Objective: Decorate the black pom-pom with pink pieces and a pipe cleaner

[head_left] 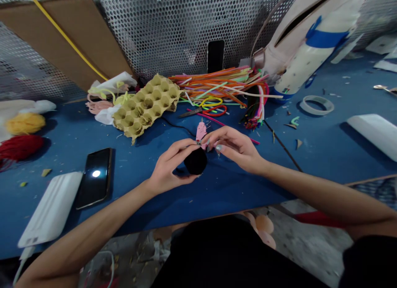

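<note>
Your left hand [167,166], at the center of the frame, is closed around a round black object [195,160], fingers above and thumb below. Your right hand [240,149], just to its right, has curled fingers near the object's top; I cannot tell whether they pinch anything. Just above your hands is a pink glue gun [201,130]. Farther up lie scissors [191,112] and colorful pipe cleaners [214,83]; an egg carton [151,98] sits upper left of center.
</note>
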Demonstrator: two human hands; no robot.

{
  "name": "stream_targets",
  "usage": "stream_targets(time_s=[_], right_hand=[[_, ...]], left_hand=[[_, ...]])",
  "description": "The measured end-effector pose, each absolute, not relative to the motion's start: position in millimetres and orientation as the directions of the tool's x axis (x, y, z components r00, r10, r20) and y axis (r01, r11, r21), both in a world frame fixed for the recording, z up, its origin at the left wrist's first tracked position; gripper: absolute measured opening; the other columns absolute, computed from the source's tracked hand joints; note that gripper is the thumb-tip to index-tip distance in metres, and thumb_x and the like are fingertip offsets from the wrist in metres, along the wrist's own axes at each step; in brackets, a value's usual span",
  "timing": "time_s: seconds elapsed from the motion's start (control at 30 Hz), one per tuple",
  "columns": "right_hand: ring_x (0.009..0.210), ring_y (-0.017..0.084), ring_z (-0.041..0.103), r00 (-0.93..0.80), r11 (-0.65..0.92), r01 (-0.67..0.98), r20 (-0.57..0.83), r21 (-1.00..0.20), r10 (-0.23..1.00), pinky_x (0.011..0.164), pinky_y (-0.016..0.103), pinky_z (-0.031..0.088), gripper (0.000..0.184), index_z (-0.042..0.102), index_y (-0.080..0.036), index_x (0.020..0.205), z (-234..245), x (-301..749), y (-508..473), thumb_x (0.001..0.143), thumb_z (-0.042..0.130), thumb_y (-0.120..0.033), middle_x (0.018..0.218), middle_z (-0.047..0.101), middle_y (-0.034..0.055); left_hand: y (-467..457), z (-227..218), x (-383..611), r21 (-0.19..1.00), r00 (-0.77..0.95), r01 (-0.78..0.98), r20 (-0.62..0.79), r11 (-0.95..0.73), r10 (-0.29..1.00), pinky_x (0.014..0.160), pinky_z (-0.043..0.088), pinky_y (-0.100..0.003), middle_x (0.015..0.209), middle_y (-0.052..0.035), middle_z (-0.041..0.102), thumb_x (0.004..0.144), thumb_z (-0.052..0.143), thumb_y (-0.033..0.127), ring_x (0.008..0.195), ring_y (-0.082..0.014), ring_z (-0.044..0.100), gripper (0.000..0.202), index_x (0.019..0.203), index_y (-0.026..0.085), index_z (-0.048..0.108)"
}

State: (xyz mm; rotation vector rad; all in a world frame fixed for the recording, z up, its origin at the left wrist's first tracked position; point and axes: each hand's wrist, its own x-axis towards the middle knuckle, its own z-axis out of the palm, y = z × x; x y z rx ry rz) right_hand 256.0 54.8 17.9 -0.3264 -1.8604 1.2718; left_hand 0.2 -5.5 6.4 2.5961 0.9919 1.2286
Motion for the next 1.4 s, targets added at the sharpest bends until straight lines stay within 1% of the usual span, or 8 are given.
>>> stream_targets(time_s=[0.27, 0.6, 0.77, 1.0, 1.1, 1.2, 1.3, 1.4], right_hand=[[0.091, 0.013, 0.067, -0.622, 0.267, -0.326, 0.418, -0.907, 0.662, 0.073, 0.025, 0.053, 0.02, 0.065, -0.022, 0.118, 15, 253, 60, 0.105, 0.066, -0.036, 0.118, 0.075, 0.0075], [0.087, 0.014, 0.068, -0.669, 0.025, -0.41, 0.319, -0.912, 0.671, 0.072, 0.025, 0.052, 0.025, 0.065, -0.022, 0.12, 9, 253, 62, 0.101, 0.071, -0.037, 0.121, 0.077, 0.0086], [0.09, 0.013, 0.067, -0.734, -0.171, -0.413, 0.216, -0.894, 0.644, 0.071, 0.023, 0.052, 0.029, 0.066, -0.023, 0.125, 10, 254, 63, 0.1, 0.072, -0.035, 0.128, 0.075, 0.009], [0.076, 0.011, 0.061, -0.734, -0.422, -0.407, 0.015, -0.81, 0.679, 0.066, 0.022, 0.05, 0.038, 0.071, -0.024, 0.123, 12, 253, 63, 0.09, 0.082, -0.039, 0.114, 0.074, 0.0038], [0.074, 0.011, 0.058, -0.708, -0.39, -0.42, 0.026, -0.82, 0.706, 0.064, 0.023, 0.049, 0.037, 0.071, -0.025, 0.124, 14, 254, 65, 0.091, 0.081, -0.038, 0.114, 0.072, 0.0043], [0.073, 0.011, 0.056, -0.676, -0.249, -0.433, 0.129, -0.866, 0.726, 0.061, 0.023, 0.045, 0.031, 0.071, -0.025, 0.119, 14, 254, 65, 0.093, 0.08, -0.039, 0.111, 0.068, 0.0031], [0.078, 0.012, 0.056, -0.609, 0.05, -0.397, 0.304, -0.916, 0.733, 0.063, 0.024, 0.044, 0.022, 0.072, -0.025, 0.114, 14, 253, 63, 0.098, 0.075, -0.038, 0.108, 0.065, 0.0028], [0.093, 0.015, 0.06, -0.518, 0.471, -0.205, 0.503, -0.858, 0.692, 0.072, 0.027, 0.049, 0.012, 0.075, -0.024, 0.109, 14, 253, 60, 0.103, 0.069, -0.032, 0.112, 0.064, 0.0051]], left_hand=[[-6, 7, 0, 0.35, 0.472, 0.509, 0.651, -0.786, 0.595, 0.108, 0.061, -0.046, 0.137, -0.0136, 0.069, 0.087, 0.081, 0.022, 0.127, -0.0293, 0.069, 0.068, 0.15, 0.024, 0.057], [-5, 9, -2, 0.376, 0.486, 0.477, 0.64, -0.794, 0.595, 0.109, 0.061, -0.043, 0.139, -0.0133, 0.067, 0.088, 0.082, 0.023, 0.128, -0.028, 0.068, 0.065, 0.149, 0.023, 0.058], [-5, 10, -3, 0.36, 0.485, 0.467, 0.659, -0.808, 0.574, 0.111, 0.059, -0.041, 0.14, -0.0141, 0.067, 0.088, 0.082, 0.021, 0.129, -0.0269, 0.068, 0.064, 0.147, 0.02, 0.059], [-6, 9, -1, 0.361, 0.519, 0.445, 0.642, -0.82, 0.564, 0.112, 0.059, -0.04, 0.14, -0.0151, 0.068, 0.089, 0.082, 0.023, 0.13, -0.0271, 0.068, 0.063, 0.147, 0.018, 0.058], [-4, 6, -2, 0.373, 0.519, 0.451, 0.629, -0.811, 0.578, 0.112, 0.059, -0.042, 0.141, -0.0148, 0.067, 0.089, 0.082, 0.024, 0.13, -0.028, 0.068, 0.065, 0.148, 0.02, 0.057], [-3, 5, -3, 0.379, 0.509, 0.467, 0.623, -0.799, 0.593, 0.111, 0.06, -0.043, 0.141, -0.0141, 0.067, 0.088, 0.082, 0.023, 0.13, -0.0285, 0.068, 0.065, 0.148, 0.021, 0.057], [-3, 6, -3, 0.381, 0.501, 0.47, 0.627, -0.796, 0.596, 0.111, 0.06, -0.042, 0.139, -0.0138, 0.068, 0.088, 0.081, 0.022, 0.129, -0.0275, 0.068, 0.063, 0.147, 0.02, 0.058], [-3, 6, -2, 0.36, 0.502, 0.479, 0.636, -0.8, 0.587, 0.111, 0.06, -0.041, 0.139, -0.0137, 0.068, 0.089, 0.08, 0.023, 0.128, -0.0269, 0.069, 0.061, 0.146, 0.02, 0.058]])
